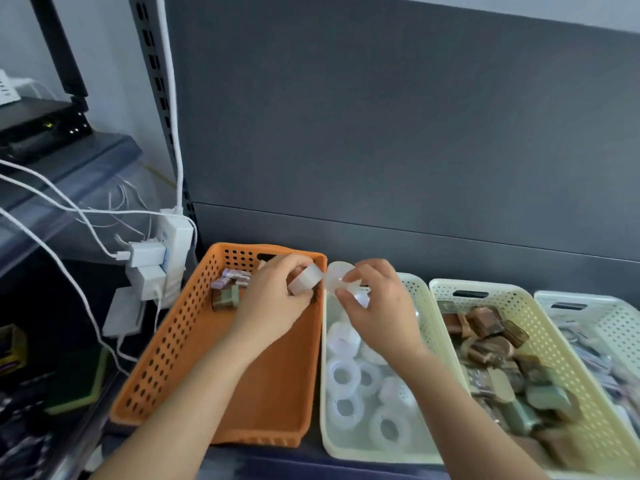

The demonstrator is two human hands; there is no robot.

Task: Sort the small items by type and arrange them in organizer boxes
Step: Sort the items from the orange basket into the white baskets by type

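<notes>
Tape rolls (367, 370) — white, translucent rings

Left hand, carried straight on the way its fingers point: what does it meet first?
Probably the clear roll pinched by the right hand: the left hand, gripping its own tape roll, points right across the orange basket rim. Depth is unclear.

Orange basket (277, 393) floor mostly bare; neighbouring basket (363, 453) crowded with rolls (344, 375).

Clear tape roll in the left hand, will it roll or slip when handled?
Being round, the clear tape roll would probably roll on edge. The left hand holds it by fingertips, so likely light. Its glossy surface may slip.
</notes>
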